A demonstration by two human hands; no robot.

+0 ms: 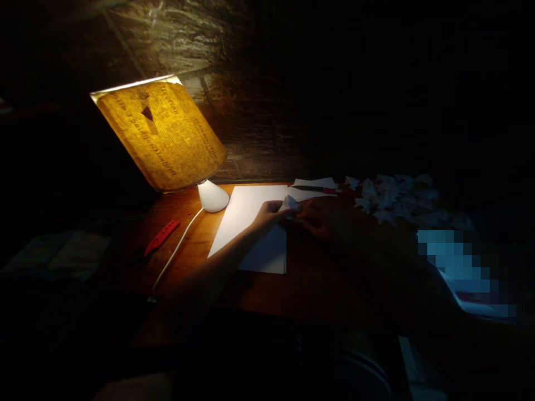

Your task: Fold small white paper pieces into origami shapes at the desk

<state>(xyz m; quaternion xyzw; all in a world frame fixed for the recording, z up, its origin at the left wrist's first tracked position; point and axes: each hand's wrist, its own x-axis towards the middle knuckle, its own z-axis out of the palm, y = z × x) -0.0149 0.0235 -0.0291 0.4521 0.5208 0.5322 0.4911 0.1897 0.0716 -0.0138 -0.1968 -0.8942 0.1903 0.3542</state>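
Note:
A small piece of folded white paper (289,203) is held up over the right edge of a stack of white sheets (246,223). My left hand (268,215) pinches it from the left, thumb and fingers closed on it. On its other side my right hand (314,219) lies mostly in shadow, its bent fingers closed at the paper's lower right edge. The exact folds are too dim to make out. Behind my hands, a knife with a dark blade and red handle (330,191) rests on another white sheet (315,183).
A lit lamp with a printed yellow shade (163,133) and white base (213,196) stands left; its cord (179,242) crosses the wooden table (196,236). A red-handled tool (163,236) lies nearby. Several folded paper pieces (393,197) are heaped right, near a glowing, pixelated screen (463,267).

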